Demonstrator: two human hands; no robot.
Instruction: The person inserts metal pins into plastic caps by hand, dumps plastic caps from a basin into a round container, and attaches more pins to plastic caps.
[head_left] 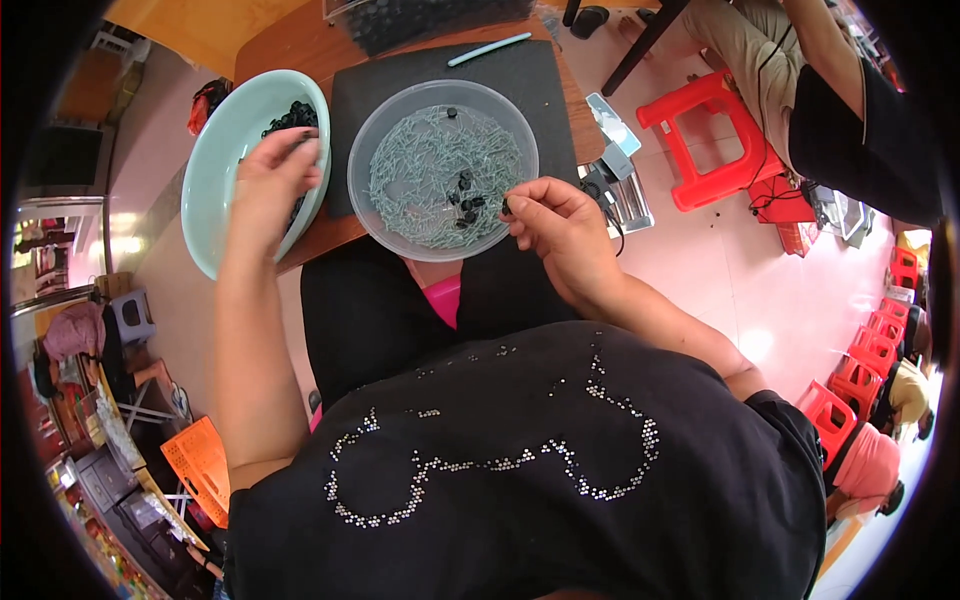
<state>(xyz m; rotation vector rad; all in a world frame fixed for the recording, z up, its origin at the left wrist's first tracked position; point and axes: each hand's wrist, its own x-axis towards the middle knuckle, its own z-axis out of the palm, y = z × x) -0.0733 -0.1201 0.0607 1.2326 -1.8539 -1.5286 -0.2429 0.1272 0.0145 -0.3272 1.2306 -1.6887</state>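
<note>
My left hand [272, 178] reaches into a pale green bowl [215, 175] that holds small black parts [293, 117]; its fingers curl over them, and whether they grip any is hidden. My right hand [560, 222] is at the near right rim of a clear round plastic bowl [442, 163] and pinches a small black part [506, 207] between thumb and fingertips. The clear bowl is full of thin grey metal pins [420, 170] with a few black parts [465, 195] lying on top.
Both bowls rest on a small wooden table [300, 45] with a black mat [400, 75] and a light blue stick [488, 48]. A container of black parts stands at the far edge. Another person sits at the upper right beside red plastic stools [710, 140].
</note>
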